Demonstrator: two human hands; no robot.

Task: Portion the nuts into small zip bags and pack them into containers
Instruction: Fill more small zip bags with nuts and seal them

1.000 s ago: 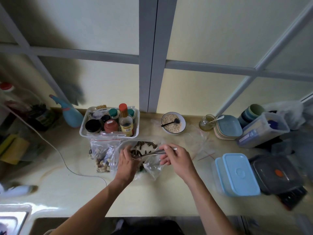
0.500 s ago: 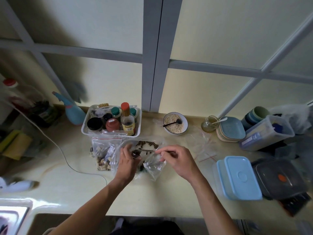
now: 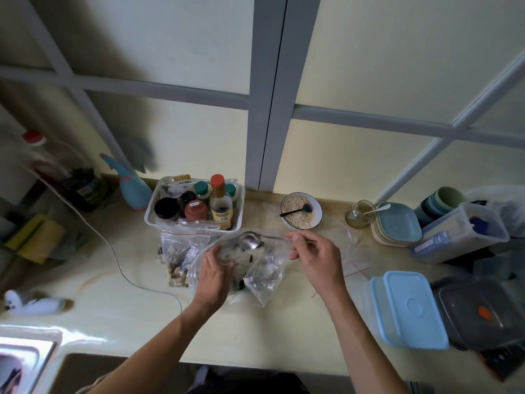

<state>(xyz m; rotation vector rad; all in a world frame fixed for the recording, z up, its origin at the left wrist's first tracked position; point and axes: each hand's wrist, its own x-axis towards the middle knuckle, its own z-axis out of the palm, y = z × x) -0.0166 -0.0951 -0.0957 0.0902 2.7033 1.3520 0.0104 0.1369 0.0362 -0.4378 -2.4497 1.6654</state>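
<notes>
My right hand (image 3: 314,255) pinches the handle of a metal spoon (image 3: 250,240), whose bowl hovers empty over a large clear bag of dark nuts (image 3: 241,251). My left hand (image 3: 214,270) holds the mouth of a small clear zip bag (image 3: 264,277) that hangs below the spoon with a few nuts in it. A filled zip bag of mixed nuts (image 3: 179,258) lies left of my left hand. Empty zip bags (image 3: 350,245) lie to the right. A light blue lidded container (image 3: 409,308) stands at the right, with a dark lidded container (image 3: 480,314) beside it.
A clear bin of jars and bottles (image 3: 196,207) stands behind the bags. A bowl of oats with a black spoon (image 3: 301,210), a glass jar (image 3: 358,214), stacked plates (image 3: 396,224), cups and a clear box (image 3: 460,231) line the back right. A sink corner (image 3: 25,362) is front left.
The spoon has lifted out of the small bag and now hovers higher, over the large bag. My left hand has shifted a little lower on the small bag.
</notes>
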